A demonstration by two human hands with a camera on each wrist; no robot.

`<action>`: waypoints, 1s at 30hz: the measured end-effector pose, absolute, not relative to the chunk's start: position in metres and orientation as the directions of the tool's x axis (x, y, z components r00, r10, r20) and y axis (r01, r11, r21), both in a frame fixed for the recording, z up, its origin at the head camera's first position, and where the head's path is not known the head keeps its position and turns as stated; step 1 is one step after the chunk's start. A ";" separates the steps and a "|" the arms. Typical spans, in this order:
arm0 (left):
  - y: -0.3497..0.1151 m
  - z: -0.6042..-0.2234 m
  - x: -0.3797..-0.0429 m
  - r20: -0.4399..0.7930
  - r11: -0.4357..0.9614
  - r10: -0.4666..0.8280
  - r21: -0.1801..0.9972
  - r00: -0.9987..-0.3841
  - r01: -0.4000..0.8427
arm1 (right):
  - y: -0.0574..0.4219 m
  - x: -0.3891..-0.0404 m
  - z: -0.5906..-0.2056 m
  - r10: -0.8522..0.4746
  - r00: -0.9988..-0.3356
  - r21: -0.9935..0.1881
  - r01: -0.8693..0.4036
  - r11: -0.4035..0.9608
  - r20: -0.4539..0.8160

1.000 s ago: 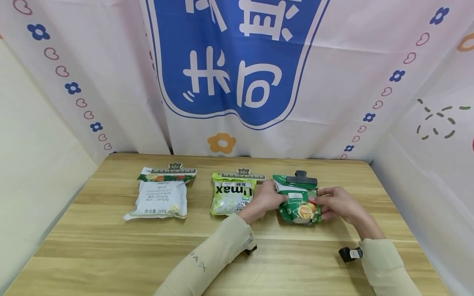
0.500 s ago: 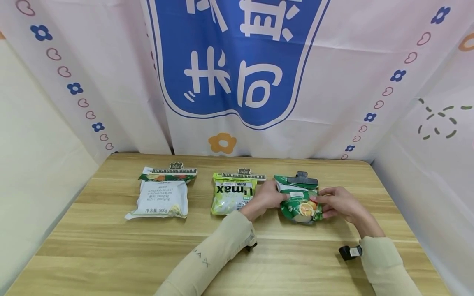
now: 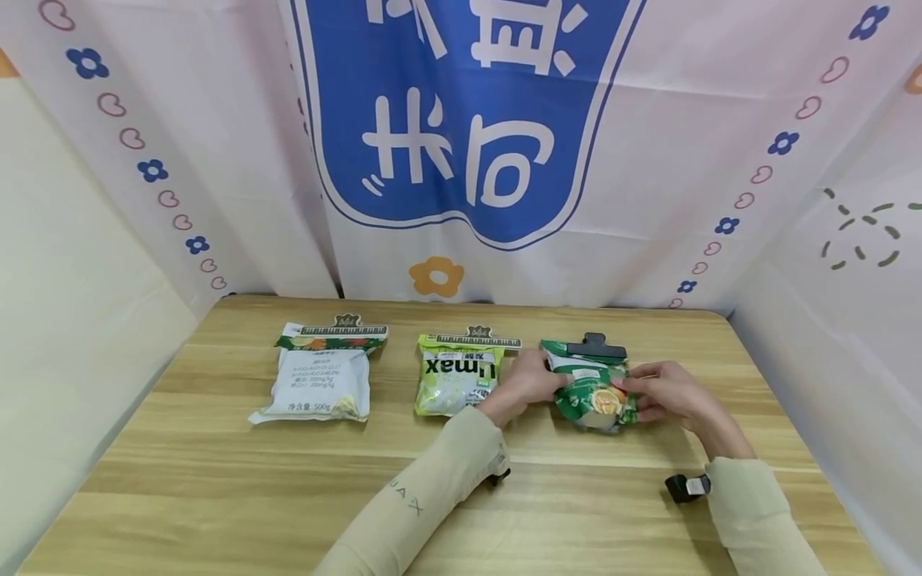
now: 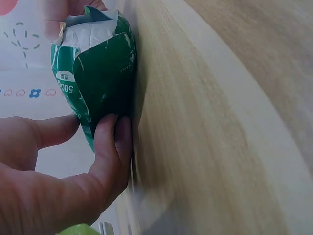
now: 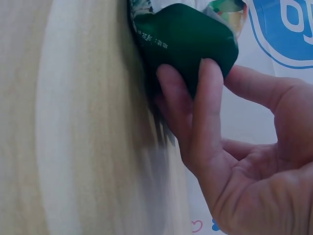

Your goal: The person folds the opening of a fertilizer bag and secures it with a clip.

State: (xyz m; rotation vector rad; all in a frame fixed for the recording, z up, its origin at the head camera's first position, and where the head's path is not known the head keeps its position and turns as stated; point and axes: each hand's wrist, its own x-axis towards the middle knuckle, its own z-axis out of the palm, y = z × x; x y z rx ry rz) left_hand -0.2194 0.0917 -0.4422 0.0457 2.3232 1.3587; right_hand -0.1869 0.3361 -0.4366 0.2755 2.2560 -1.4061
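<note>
A green and white bag [image 3: 587, 388] with orange fruit printed on it lies at the right of the wooden table. A black clip [image 3: 596, 347] is fixed across its far end. My left hand [image 3: 529, 379] pinches the bag's left side, thumb on top and fingers below, as the left wrist view shows. On the other side my right hand [image 3: 666, 392] pinches the bag between thumb and fingers. In the right wrist view, two fingertips press on the bag's dark green side [image 5: 190, 44]. "500g" is printed on its edge in the left wrist view.
Left of the hands lies a lime-green bag [image 3: 454, 382] with a ruler-marked clip [image 3: 479, 342]. Farther left is a white bag [image 3: 317, 384] with a similar clip [image 3: 346, 329]. A printed curtain [image 3: 634, 200] hangs behind the wooden table [image 3: 252, 496].
Both hands keep their hold on the green bag, which stays in nearly the same place. The whole head view has shifted slightly.
</note>
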 end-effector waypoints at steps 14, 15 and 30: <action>0.091 -0.440 -0.209 -0.341 0.570 0.245 0.808 -0.908 -0.150 | 0.340 -0.186 -0.435 -0.065 -0.882 -0.786 0.380 0.488 -0.466; 0.090 -0.438 -0.207 -0.336 0.577 0.252 0.805 -0.907 -0.137 | 0.340 -0.185 -0.434 -0.061 -0.888 -0.787 0.371 0.492 -0.457; 0.049 -0.381 -0.179 -0.003 0.738 0.346 0.618 -0.938 0.270 | 0.338 -0.172 -0.402 -0.011 -0.943 -0.733 0.252 0.632 -0.333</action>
